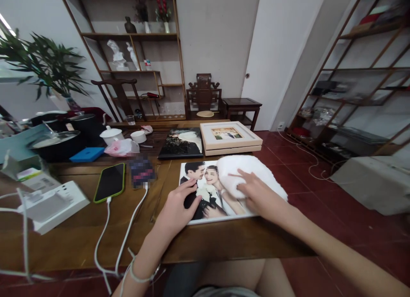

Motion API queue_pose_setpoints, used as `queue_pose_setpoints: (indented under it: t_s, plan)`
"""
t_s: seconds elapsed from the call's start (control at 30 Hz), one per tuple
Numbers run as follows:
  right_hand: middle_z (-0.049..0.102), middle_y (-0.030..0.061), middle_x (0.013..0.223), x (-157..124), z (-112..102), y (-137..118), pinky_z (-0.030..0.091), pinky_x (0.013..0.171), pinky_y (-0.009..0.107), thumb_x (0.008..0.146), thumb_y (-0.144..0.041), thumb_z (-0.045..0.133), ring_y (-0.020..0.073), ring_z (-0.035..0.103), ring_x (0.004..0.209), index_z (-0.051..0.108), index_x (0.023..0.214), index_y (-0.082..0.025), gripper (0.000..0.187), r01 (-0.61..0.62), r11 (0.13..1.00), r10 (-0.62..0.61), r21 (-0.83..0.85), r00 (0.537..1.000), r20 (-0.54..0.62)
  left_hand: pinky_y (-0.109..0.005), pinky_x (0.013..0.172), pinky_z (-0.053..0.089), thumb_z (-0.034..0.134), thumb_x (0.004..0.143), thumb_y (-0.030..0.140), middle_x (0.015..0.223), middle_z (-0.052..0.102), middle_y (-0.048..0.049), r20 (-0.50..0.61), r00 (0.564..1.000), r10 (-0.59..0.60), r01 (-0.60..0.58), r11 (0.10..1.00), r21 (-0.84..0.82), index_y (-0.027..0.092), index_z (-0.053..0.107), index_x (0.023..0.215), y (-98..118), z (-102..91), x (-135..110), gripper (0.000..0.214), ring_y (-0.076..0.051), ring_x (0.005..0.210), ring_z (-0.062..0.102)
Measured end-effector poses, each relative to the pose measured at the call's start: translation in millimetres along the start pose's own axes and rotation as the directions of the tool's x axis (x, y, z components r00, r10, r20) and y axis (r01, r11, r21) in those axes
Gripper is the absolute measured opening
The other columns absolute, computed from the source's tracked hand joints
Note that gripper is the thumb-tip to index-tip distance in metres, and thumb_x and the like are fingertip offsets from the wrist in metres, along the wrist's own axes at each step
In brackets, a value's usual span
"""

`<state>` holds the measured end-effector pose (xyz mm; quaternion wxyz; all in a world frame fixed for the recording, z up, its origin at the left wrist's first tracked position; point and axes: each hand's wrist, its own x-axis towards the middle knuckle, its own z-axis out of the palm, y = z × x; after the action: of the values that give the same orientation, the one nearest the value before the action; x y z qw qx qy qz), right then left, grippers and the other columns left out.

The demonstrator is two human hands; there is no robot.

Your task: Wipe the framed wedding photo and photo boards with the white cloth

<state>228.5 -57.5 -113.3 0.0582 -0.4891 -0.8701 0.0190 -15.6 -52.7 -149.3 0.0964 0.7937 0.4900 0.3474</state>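
A large glossy photo print [205, 203] of a couple lies flat near the front edge of the wooden table [80, 241]. My left hand [179, 211] rests on its left part, fingers spread and pressing it down. My right hand [256, 190] lies flat with its fingers stretched out on a white fluffy cloth [253, 169], which covers the print's upper right part.
Behind the print lie a dark photo album [182, 144] and a stacked framed picture [229, 136]. A green-cased phone [110, 181] on a white cable, a white box [51, 205], pots [57, 143], a teapot [111, 135] and a blue box [87, 154] fill the left side. Shelves stand at the right.
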Motion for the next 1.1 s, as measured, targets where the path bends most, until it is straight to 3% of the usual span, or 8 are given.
queue_pose_setpoints:
  t_s: [0.2, 0.3, 0.43, 0.53, 0.63, 0.77, 0.97, 1.1]
  plan:
    - [0.040, 0.0049, 0.141, -61, 16, -35, 0.024, 0.100, 0.065, 0.054, 0.002, 0.045, 0.0381, 0.025, 0.132, 0.065, 0.070, -0.019, 0.033, 0.180, 0.981, -0.181, 0.076, 0.983, 0.005, -0.047, 0.100, 0.040, 0.060, 0.078, 0.029, 0.124, 0.057, -0.0131, -0.032, 0.997, -0.074, 0.071, 0.995, -0.065, 0.018, 0.068, 0.096, 1, 0.3, 1, 0.023, -0.030, 0.116, 0.054]
    - [0.041, 0.0031, 0.141, -66, 12, -32, 0.025, 0.103, 0.061, 0.052, 0.003, 0.043, 0.0339, 0.025, 0.133, 0.065, 0.072, -0.020, 0.036, 0.154, 0.983, -0.154, 0.104, 0.988, -0.005, -0.047, 0.096, 0.043, 0.065, 0.072, 0.028, 0.136, 0.042, -0.0132, -0.129, 0.952, -0.276, 0.242, 0.942, -0.232, 0.020, 0.063, 0.102, -1, -2.9, 2, 0.030, -0.032, 0.127, 0.040]
    - [0.041, 0.0042, 0.141, -43, 3, -26, 0.026, 0.104, 0.058, 0.052, 0.008, 0.037, 0.0303, 0.022, 0.135, 0.064, 0.080, -0.017, 0.046, 0.074, 0.993, -0.076, 0.089, 0.997, 0.023, -0.036, 0.088, 0.047, 0.070, 0.068, 0.024, 0.126, 0.050, -0.0144, 0.048, 0.778, -0.626, 0.478, 0.541, -0.692, 0.020, 0.051, 0.113, -1, -15.5, 7, 0.048, -0.027, 0.118, 0.050]
    - [0.039, 0.0047, 0.143, -21, 4, -33, 0.024, 0.105, 0.059, 0.056, 0.009, 0.037, 0.0302, 0.019, 0.136, 0.065, 0.087, -0.016, 0.048, 0.116, 0.990, -0.115, 0.085, 0.993, -0.019, -0.031, 0.077, 0.049, 0.065, 0.073, 0.018, 0.101, 0.063, -0.0111, 0.254, 0.684, -0.684, 0.508, 0.198, -0.838, 0.019, 0.048, 0.116, 5, -30.0, 14, 0.046, -0.021, 0.094, 0.064]
    - [0.036, 0.0043, 0.144, -9, 8, -50, 0.020, 0.106, 0.059, 0.065, 0.001, 0.046, 0.0316, 0.016, 0.136, 0.066, 0.089, -0.017, 0.037, 0.216, 0.969, -0.208, 0.117, 0.975, -0.077, -0.028, 0.069, 0.050, 0.058, 0.076, 0.015, 0.088, 0.065, -0.0072, 0.322, 0.642, -0.696, 0.484, 0.042, -0.874, 0.019, 0.052, 0.111, 13, -44.5, 17, 0.035, -0.017, 0.078, 0.066]
    - [0.028, 0.0056, 0.148, -6, 14, -74, 0.015, 0.105, 0.063, 0.077, -0.029, 0.059, 0.0387, 0.013, 0.135, 0.069, 0.082, -0.018, 0.016, 0.295, 0.951, -0.279, 0.086, 0.947, -0.161, -0.032, 0.074, 0.051, 0.054, 0.081, 0.023, 0.096, 0.065, -0.0083, 0.347, 0.635, -0.691, 0.500, 0.025, -0.866, 0.021, 0.053, 0.112, 25, -59.0, 14, 0.032, -0.019, 0.086, 0.065]
    - [0.031, 0.0006, 0.147, -7, 19, -84, 0.022, 0.108, 0.054, 0.079, -0.012, 0.050, 0.0317, 0.022, 0.135, 0.069, 0.101, -0.026, 0.033, 0.221, 0.975, -0.207, 0.024, 0.943, -0.262, -0.038, 0.080, 0.052, 0.058, 0.077, 0.029, 0.101, 0.066, -0.0081, 0.240, 0.736, -0.632, 0.445, 0.185, -0.876, 0.022, 0.053, 0.113, 45, -70.7, 6, 0.037, -0.024, 0.096, 0.064]
    - [0.034, 0.0037, 0.145, -14, 12, -72, 0.024, 0.110, 0.045, 0.078, -0.012, 0.043, 0.0245, 0.022, 0.135, 0.056, 0.124, -0.022, 0.049, 0.241, 0.967, -0.195, 0.088, 0.912, -0.360, -0.041, 0.085, 0.051, 0.057, 0.079, 0.033, 0.111, 0.064, -0.0105, 0.181, 0.788, -0.588, 0.358, 0.198, -0.913, 0.021, 0.053, 0.116, 50, -74.7, 5, 0.039, -0.027, 0.104, 0.061]
